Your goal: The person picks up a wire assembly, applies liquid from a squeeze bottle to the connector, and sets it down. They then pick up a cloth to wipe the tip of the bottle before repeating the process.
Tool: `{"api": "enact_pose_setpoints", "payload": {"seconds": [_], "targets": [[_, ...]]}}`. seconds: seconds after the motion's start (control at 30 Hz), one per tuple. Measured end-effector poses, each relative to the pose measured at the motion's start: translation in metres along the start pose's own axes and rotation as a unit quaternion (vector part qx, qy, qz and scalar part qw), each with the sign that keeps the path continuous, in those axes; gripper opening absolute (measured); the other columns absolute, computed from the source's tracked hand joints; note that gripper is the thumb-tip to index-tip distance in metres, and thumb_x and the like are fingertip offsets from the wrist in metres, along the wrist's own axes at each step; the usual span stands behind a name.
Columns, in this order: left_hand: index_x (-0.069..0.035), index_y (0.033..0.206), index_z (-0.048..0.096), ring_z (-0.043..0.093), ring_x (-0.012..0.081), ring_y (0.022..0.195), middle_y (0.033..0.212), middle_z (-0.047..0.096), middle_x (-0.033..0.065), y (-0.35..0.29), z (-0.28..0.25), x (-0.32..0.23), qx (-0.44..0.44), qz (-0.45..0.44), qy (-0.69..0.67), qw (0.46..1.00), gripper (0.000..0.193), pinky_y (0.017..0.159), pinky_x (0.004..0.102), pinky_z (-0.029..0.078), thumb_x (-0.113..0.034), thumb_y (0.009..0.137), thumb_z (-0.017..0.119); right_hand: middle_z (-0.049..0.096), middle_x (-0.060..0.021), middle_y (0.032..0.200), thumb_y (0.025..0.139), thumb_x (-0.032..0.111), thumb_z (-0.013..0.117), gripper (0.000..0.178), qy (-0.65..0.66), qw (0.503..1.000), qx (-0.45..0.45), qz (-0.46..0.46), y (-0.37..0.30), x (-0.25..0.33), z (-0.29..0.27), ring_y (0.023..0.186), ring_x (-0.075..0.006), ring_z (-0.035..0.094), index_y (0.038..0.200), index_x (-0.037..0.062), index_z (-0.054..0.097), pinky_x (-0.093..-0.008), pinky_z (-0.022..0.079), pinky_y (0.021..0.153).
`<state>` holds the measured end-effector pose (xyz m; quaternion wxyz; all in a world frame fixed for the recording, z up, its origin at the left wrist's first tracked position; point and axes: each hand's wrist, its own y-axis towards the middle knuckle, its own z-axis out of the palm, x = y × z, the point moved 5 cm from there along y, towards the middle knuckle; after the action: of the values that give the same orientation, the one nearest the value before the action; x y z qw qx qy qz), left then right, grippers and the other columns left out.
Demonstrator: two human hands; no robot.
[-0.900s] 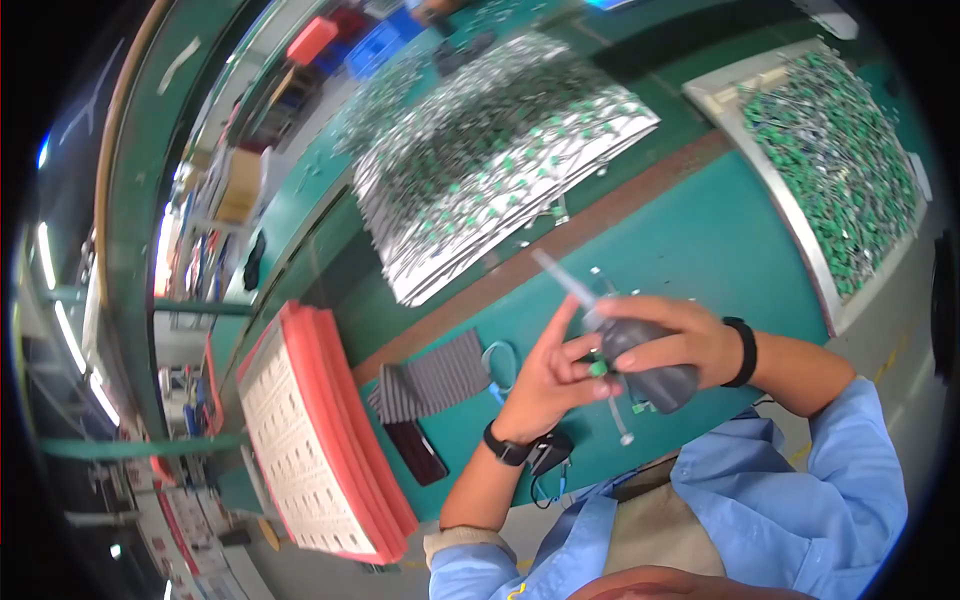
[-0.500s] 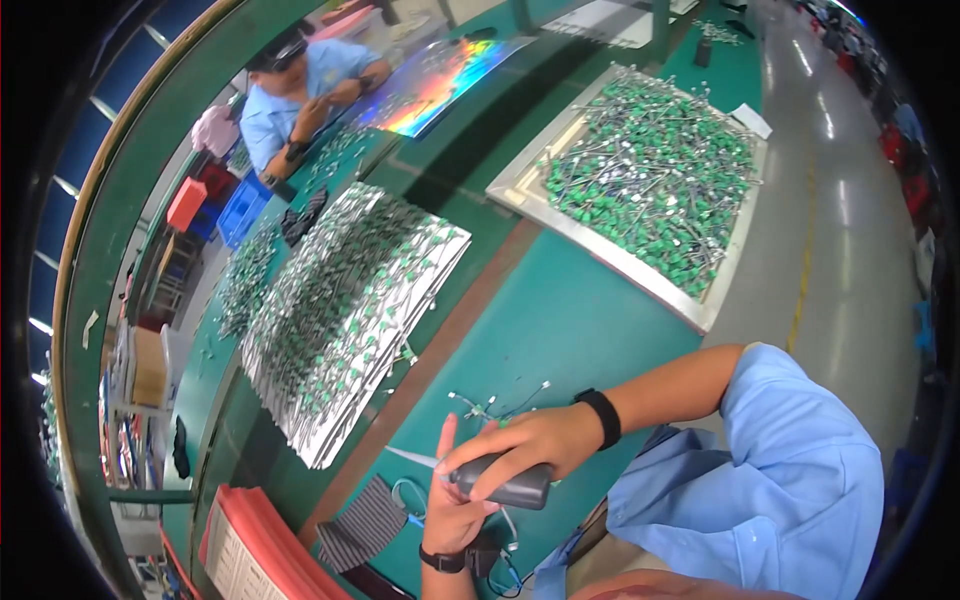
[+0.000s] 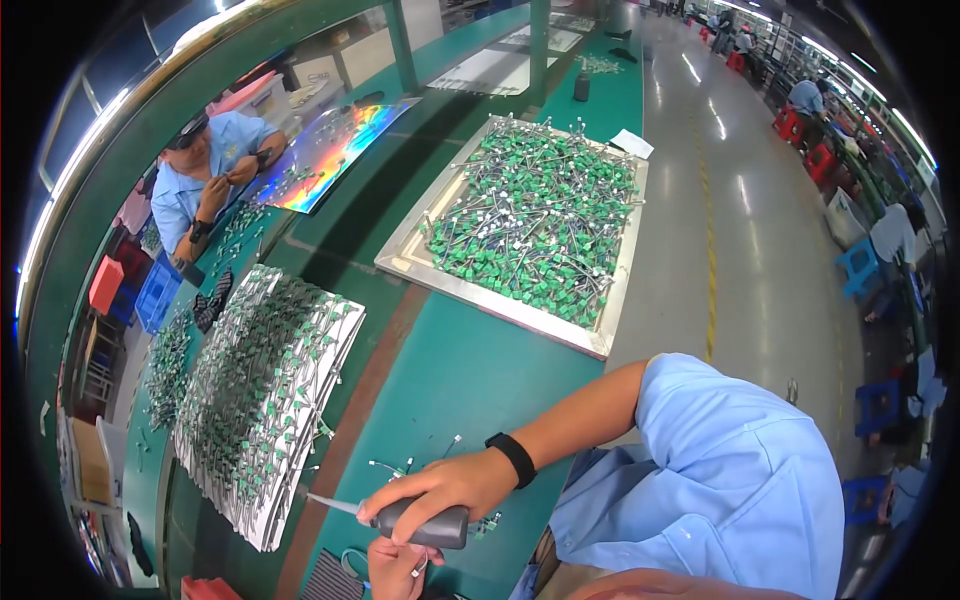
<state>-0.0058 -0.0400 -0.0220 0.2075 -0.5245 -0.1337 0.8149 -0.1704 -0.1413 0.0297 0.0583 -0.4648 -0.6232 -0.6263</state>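
The long green workbench runs from the lower left up toward the far end of the hall and carries everything here. Largest on it is a flat silver metal tray heaped with small green components on thin wire leads, lying ahead of the person and well apart from the hands. To the left lies a stack of pale rectangular boards bristling with the same green parts, its near corner just beside the tool's tip. Farther up the bench a shiny iridescent sheet lies in front of a co-worker in a blue shirt, who sits on the far side with both hands raised. The person's blue-sleeved right arm comes in from the lower right, a black band on its wrist. The right hand is clenched around the dark grey handle of a hand tool, whose slim metal blade points left, low over the bench near the bottom edge. The left hand sits directly beneath it, touching the handle; what its fingers grasp, if anything, cannot be told. A few loose wire-legged green parts lie on the bench just above the right hand
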Motion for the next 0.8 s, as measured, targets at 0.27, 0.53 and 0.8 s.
{"api": "enact_pose_setpoints", "payload": {"seconds": [0.27, 0.53, 0.8], "targets": [[-0.001, 0.095, 0.066, 0.055, 0.0085, 0.063, 0.079, 0.066, 0.0035, -0.002, 0.004, 0.000, -0.032, 0.078, 0.088, 0.992, 0.006, 0.064, 0.0250, 0.047, -0.007, 0.094, 0.066, 0.039, -0.0179, 0.150, 0.078, 0.007, 0.079, 0.052, 0.004, 0.999, -0.043, 0.010, 0.003, 0.002, -0.004, 0.121, -0.0387, 0.057, 0.124, 0.0104, 0.056, -0.0434, 0.051, 0.095], [0.003, 0.098, 0.067, 0.054, 0.0061, 0.069, 0.084, 0.067, 0.0022, -0.007, 0.015, -0.006, -0.117, 0.113, 0.168, 0.972, 0.008, 0.063, 0.0213, 0.042, -0.002, 0.091, 0.068, 0.037, -0.0214, 0.151, 0.080, 0.000, 0.073, 0.052, -0.012, 0.998, -0.061, 0.025, 0.002, 0.001, -0.005, 0.125, -0.0411, 0.054, 0.128, 0.0092, 0.054, -0.0434, 0.051, 0.096], [0.003, 0.096, 0.068, 0.053, 0.0067, 0.069, 0.083, 0.065, 0.0012, -0.004, 0.006, 0.003, -0.113, 0.131, 0.149, 0.974, 0.010, 0.062, 0.0214, 0.041, -0.006, 0.091, 0.069, 0.037, -0.0198, 0.151, 0.078, -0.002, 0.072, 0.053, -0.022, 0.997, -0.061, 0.033, -0.003, -0.005, -0.001, 0.123, -0.0401, 0.054, 0.126, 0.0089, 0.054, -0.0432, 0.051, 0.095]]}}
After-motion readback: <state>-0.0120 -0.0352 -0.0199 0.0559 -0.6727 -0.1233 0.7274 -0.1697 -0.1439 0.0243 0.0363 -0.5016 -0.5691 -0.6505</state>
